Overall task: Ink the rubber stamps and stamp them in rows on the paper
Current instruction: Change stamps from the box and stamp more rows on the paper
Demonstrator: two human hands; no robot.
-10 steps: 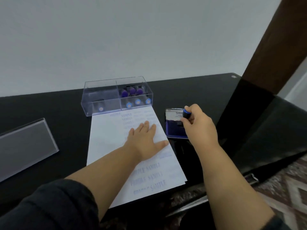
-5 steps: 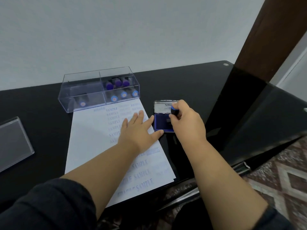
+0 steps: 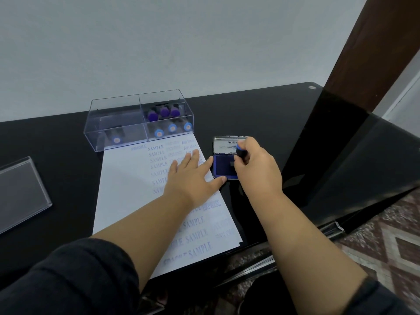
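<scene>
Black and glossy, the tabletop (image 3: 261,114) runs back to a plain pale wall, with everything I need gathered near its front right corner. My right hand (image 3: 254,169) has its fingers curled tight round a rubber stamp (image 3: 240,151), only the blue-capped handle showing above my knuckles, and I hold it upright over the blue ink pad (image 3: 223,168) so the face meets the ink squarely; whether it is touching the pad my own hand hides. The pad's lid (image 3: 223,144) stands open behind it, out of the way. My left hand (image 3: 193,178) lies flat with fingers spread on the paper (image 3: 127,196), the thumb reaching to the pad's near corner, pinning the sheet so it cannot slide when I stamp. Columns of blue words already run down the paper's right half; the left half is bare. At the paper's far edge sits the clear stamp box (image 3: 118,123), other stamps inside. Its lid (image 3: 20,192), I judge, lies near the table's left edge.
</scene>
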